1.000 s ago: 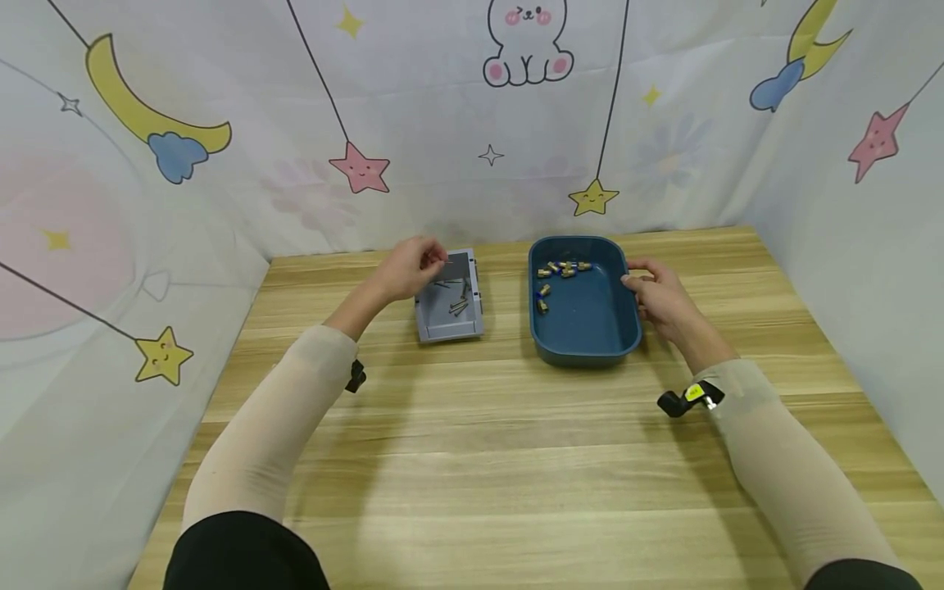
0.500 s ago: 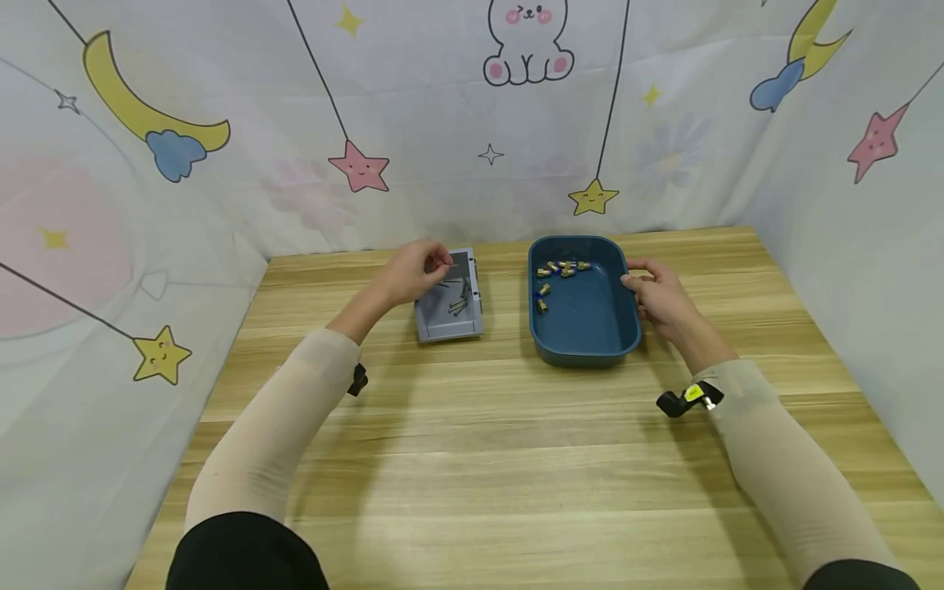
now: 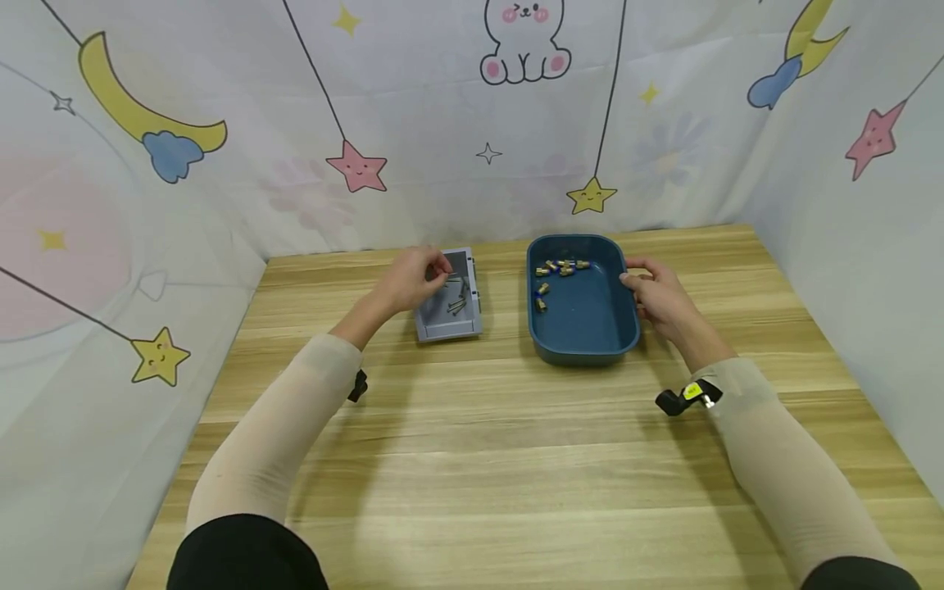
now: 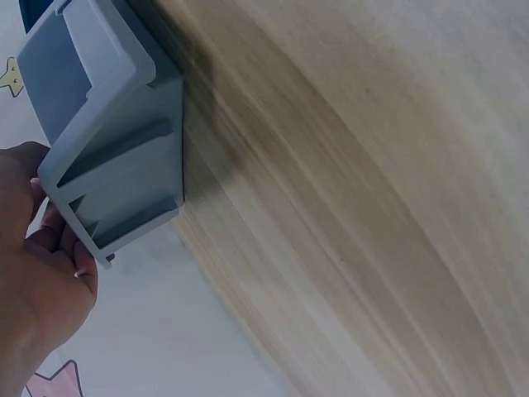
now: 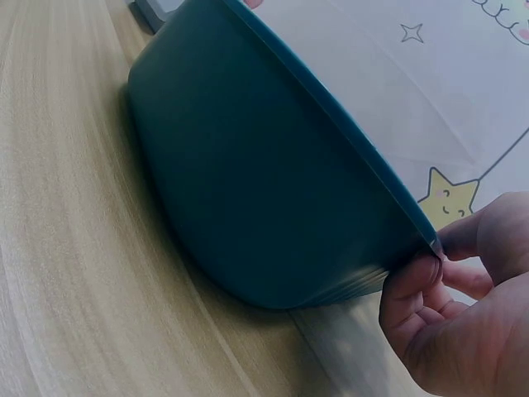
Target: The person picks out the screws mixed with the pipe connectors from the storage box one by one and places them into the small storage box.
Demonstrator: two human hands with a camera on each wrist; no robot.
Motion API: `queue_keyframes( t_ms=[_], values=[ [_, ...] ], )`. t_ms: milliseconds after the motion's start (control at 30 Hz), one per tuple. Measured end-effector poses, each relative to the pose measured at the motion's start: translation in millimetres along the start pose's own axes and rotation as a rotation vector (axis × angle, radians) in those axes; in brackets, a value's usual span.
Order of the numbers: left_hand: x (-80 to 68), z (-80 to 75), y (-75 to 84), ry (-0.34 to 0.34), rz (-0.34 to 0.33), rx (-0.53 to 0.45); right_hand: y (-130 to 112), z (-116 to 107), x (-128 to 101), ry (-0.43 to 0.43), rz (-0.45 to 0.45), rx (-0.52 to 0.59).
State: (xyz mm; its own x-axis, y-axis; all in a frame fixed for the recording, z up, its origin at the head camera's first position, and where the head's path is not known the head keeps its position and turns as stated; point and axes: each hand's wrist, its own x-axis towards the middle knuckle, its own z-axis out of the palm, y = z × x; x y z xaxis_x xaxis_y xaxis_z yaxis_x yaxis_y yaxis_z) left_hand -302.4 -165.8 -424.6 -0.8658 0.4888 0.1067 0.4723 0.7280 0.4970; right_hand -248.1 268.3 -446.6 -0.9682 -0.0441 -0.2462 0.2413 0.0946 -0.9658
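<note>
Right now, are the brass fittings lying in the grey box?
No, the brass fittings lie in the blue tray; the grey box holds dark screws.

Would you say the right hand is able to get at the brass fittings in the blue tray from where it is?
Probably yes: the right hand rests at the open blue tray, nothing covering the brass fittings.

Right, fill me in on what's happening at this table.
A person sits at a wooden table. Their left hand is at the far left edge of a small grey bin holding screws. Their right hand holds the right rim of a dark blue tub with brass fittings inside.
</note>
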Motion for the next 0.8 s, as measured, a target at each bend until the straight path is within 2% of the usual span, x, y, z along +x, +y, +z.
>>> queue_keyframes(
  t_ms=[800],
  values=[
    [-3.1, -1.4, -1.6, -0.001, 0.001, 0.008, -0.2, 0.1, 0.3, 0.001, 0.007, -0.011]
  ],
)
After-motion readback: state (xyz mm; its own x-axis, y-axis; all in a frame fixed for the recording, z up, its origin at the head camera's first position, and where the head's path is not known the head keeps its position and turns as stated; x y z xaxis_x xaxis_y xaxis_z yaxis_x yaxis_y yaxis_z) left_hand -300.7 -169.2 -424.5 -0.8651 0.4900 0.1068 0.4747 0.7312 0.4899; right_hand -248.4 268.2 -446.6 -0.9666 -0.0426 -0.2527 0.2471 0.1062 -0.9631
